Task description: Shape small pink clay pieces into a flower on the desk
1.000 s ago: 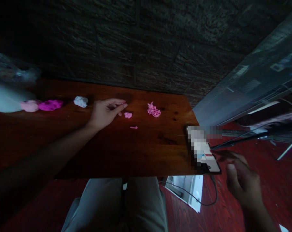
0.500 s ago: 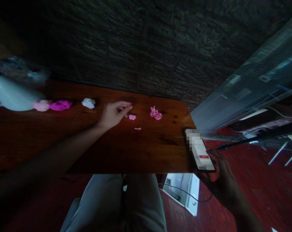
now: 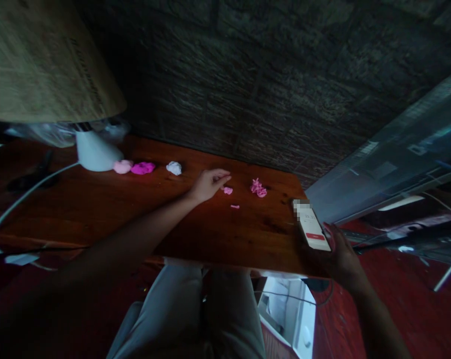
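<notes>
My left hand (image 3: pixel 210 185) hovers just over the wooden table (image 3: pixel 206 239), thumb and fingertips pinched together. Anything between them is too small to make out. Close below those fingertips lies a small pink lump of modelling clay (image 3: pixel 228 190), with a short pink clay strip (image 3: pixel 234 206) nearer to me. To their right stands a ruffled pink clay shape (image 3: pixel 258 188). At the table's right edge, my right hand (image 3: pixel 341 257) grips a phone (image 3: pixel 314 230); its lit screen shows a red button and its upper corner is blurred out.
Left of my hand sit a white clay lump (image 3: pixel 174 168), a magenta lump (image 3: pixel 143 168) and a pale pink lump (image 3: pixel 123 166), which adjoins a lamp base (image 3: pixel 94 152). A white cable (image 3: pixel 27 185) trails off the lamp. Below the table is an open white box (image 3: pixel 285 311).
My view has swung left, bringing the lampshade and cable into sight. The phone screen's content looks different. My left hand keeps its pinch near the small pink lump.
</notes>
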`<state>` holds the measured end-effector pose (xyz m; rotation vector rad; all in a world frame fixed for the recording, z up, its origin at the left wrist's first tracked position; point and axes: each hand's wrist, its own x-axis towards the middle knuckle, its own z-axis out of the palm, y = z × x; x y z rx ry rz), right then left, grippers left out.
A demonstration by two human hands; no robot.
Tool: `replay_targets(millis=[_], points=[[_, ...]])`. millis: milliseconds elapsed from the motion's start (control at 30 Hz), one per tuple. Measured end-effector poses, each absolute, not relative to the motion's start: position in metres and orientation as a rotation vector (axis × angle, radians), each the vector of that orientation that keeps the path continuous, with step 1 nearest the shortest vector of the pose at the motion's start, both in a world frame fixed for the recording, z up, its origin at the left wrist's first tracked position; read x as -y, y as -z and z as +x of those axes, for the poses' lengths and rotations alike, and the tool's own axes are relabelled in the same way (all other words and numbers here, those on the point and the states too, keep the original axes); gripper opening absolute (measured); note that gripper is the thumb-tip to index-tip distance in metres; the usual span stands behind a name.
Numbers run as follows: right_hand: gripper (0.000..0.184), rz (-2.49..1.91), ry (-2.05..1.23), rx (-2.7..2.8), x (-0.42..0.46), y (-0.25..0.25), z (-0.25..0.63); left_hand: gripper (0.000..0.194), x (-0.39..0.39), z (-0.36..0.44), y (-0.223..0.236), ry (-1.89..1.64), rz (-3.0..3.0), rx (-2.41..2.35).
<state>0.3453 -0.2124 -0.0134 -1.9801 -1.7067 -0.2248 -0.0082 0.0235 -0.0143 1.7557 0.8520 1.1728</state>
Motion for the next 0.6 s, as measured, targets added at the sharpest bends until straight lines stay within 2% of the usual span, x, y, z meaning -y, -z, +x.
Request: replay_targets(millis=[67,100,200,267,433,500,600], points=[[0.080,-1.988,0.204,1.667,0.200,0.002,0.324,0.016,-0.025,-0.008,0.015,-1.186,1.699,-0.819],[0.076,-1.935,0.155,1.657,0.191,-0.005,0.310,0.016,-0.026,-0.007,0.015,-1.187,1.665,-0.796],[0.048,-1.683,-0.213,1.710,0.143,-0.026,0.259,0.021,-0.027,-0.006,0.015,-1.202,1.514,-0.708],[0.038,-1.527,-0.390,1.738,0.101,-0.035,0.223,0.029,-0.025,-0.005,0.013,-1.154,1.428,-0.651],[0.032,-1.093,-0.744,1.782,0.017,-0.028,0.164,0.047,-0.022,-0.009,0.007,-1.081,1.225,-0.615],[0.031,-1.032,-0.780,1.730,0.004,-0.015,0.156,0.053,-0.024,-0.012,0.007,-1.067,1.171,-0.613],[0.028,-1.098,-0.617,1.676,0.005,0.002,0.158,0.060,-0.026,-0.012,0.009,-0.981,1.160,-0.609]])
